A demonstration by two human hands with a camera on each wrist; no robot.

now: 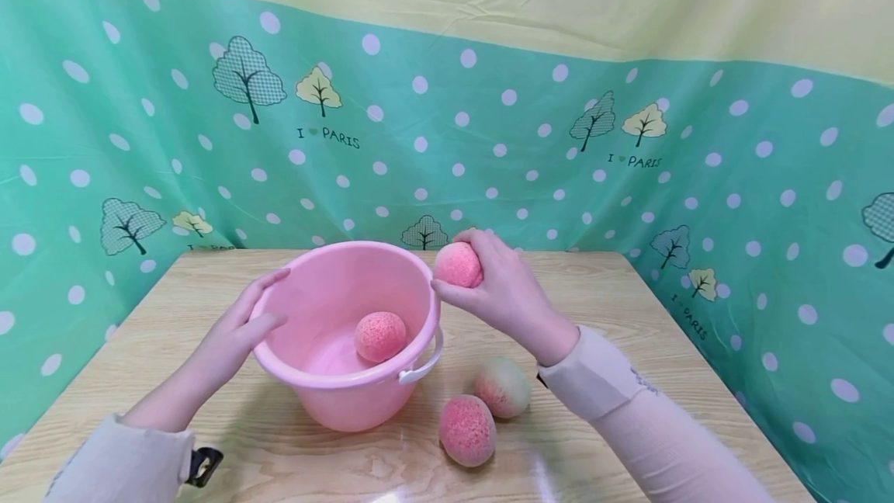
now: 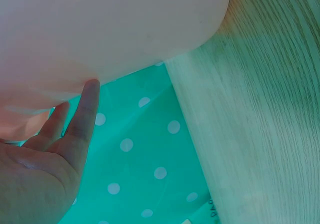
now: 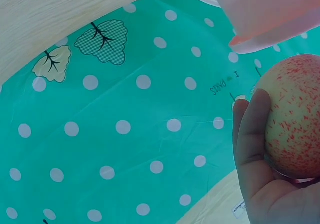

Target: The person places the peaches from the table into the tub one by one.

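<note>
A pink plastic bucket (image 1: 349, 254) with a white handle (image 1: 422, 359) stands on the wooden table, its mouth tipped toward me. One pink peach (image 1: 380, 336) lies at its bottom. My left hand (image 1: 240, 324) holds the bucket's left rim, and in the left wrist view its fingers (image 2: 87, 108) lie against the outer wall. Just past the right rim, my right hand (image 1: 499, 282) grips another peach (image 1: 458, 265), pink over pale yellow with red flecks, between thumb and fingers. The right wrist view shows that peach (image 3: 295, 119) held up near the bucket (image 3: 280, 13).
Two more peaches lie on the table right of the bucket: a pink one (image 1: 468, 431) in front and a greenish-pink one (image 1: 504, 388) close behind it. A wooden table (image 1: 594, 301) spans the space. A green dotted curtain (image 1: 489, 138) hangs behind and at both sides.
</note>
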